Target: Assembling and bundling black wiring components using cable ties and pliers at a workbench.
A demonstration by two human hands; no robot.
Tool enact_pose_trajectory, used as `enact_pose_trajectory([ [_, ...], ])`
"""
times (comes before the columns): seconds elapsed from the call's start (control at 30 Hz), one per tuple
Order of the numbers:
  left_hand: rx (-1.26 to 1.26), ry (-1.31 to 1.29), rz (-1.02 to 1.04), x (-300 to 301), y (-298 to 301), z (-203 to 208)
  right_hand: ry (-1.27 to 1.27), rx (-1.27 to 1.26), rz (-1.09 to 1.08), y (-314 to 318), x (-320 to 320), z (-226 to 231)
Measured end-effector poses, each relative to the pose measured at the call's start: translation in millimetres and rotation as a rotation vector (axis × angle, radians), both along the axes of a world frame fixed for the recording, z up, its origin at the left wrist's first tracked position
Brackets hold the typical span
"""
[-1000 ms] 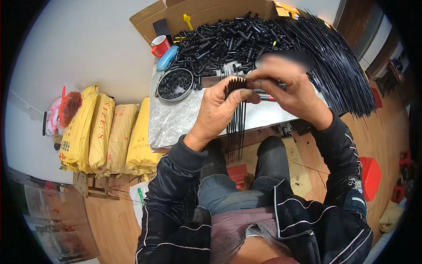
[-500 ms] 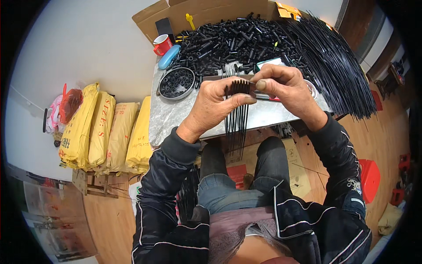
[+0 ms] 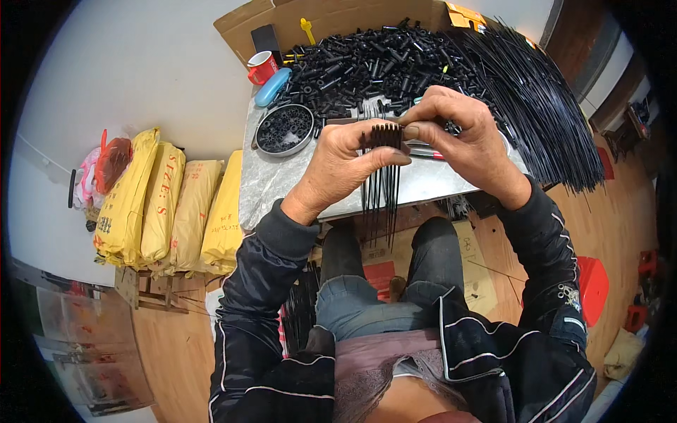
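My left hand (image 3: 337, 161) is closed around a row of thin black rods (image 3: 381, 194), thumb in front. Their thicker ends stand side by side above the thumb, and the long thin parts hang down past the table edge. Thumb and forefinger of my right hand (image 3: 462, 130) are pinched at the right end of this row; whatever lies between those fingertips is too small and hidden to make out. Beyond both hands, a big pile of short black tubes (image 3: 381, 67) covers the back of the table. A round metal tin (image 3: 285, 150) holding small black rings stands left of my left hand.
The grey marbled table (image 3: 271, 190) carries a red mug (image 3: 262, 68), a blue case (image 3: 273, 87) and, at the right, a large sheaf of long black rods (image 3: 539, 113). Cardboard (image 3: 367, 17) walls the back. Yellow sacks (image 3: 162, 201) stand left; a red stool (image 3: 592, 289) is right.
My right hand has moved slightly left, its fingertips now against the end of the row. The left hand keeps its grip and has barely moved.
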State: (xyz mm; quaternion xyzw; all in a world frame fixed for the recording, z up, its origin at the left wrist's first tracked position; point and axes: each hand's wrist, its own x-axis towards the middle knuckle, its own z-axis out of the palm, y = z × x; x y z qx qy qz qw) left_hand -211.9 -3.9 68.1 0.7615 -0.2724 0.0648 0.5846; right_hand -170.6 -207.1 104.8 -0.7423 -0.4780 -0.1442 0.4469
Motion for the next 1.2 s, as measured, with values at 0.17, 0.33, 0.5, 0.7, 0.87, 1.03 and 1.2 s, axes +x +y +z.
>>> enact_pose_trajectory([
  [0.17,-0.078,0.049,0.021,1.5,-0.3,-2.7,-0.059,0.006,0.008,2.3,2.6,2.8],
  [0.33,-0.068,0.038,-0.033,0.5,2.1,-5.1,-0.037,0.042,0.008,8.8,1.9,-3.3],
  [0.5,-0.025,-0.113,0.010,4.3,3.4,-5.4,-0.152,-0.001,0.055,9.7,9.7,3.7],
  [0.7,0.114,-0.283,0.074,12.2,3.8,-3.1,-0.135,-0.032,0.116,17.0,14.5,2.6],
  [0.87,0.143,-0.300,0.054,14.2,9.0,1.2,-0.223,-0.124,0.042,16.7,10.6,13.9],
  [1.03,0.211,-0.409,0.072,15.1,10.1,1.5,-0.290,-0.079,0.067,23.6,13.4,8.1],
  [1.2,0.227,-0.359,0.035,13.7,9.8,2.8,-0.393,-0.069,0.082,22.9,17.8,11.6],
])
